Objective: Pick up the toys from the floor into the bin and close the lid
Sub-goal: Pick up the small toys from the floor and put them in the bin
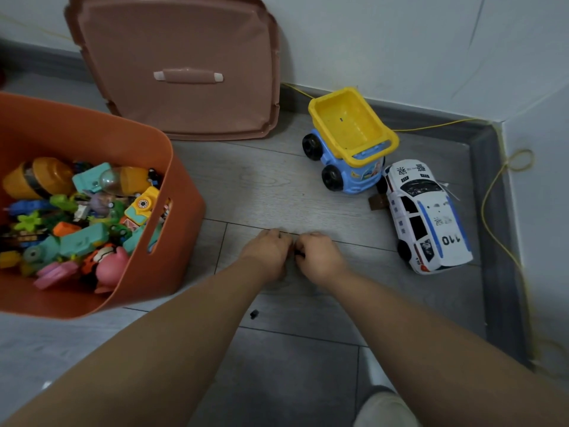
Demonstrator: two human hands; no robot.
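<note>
The orange bin (181,186) stands open at the left, full of several small toys. Its brown lid (181,41) leans against the back wall. A blue dump truck with a yellow bed (349,140) and a white police car (426,217) sit on the floor at the right. My left hand (268,251) and my right hand (320,254) are side by side on the floor in the middle, fingers curled. Between them shows a small dark piece (298,253), mostly hidden; my right hand pinches it. What my left hand holds is hidden.
A tiny black piece (254,314) lies on the grey floor between my forearms. A small brown block (378,202) sits by the police car. A yellow cord (505,186) runs along the skirting in the right corner. My knee (385,408) shows at the bottom.
</note>
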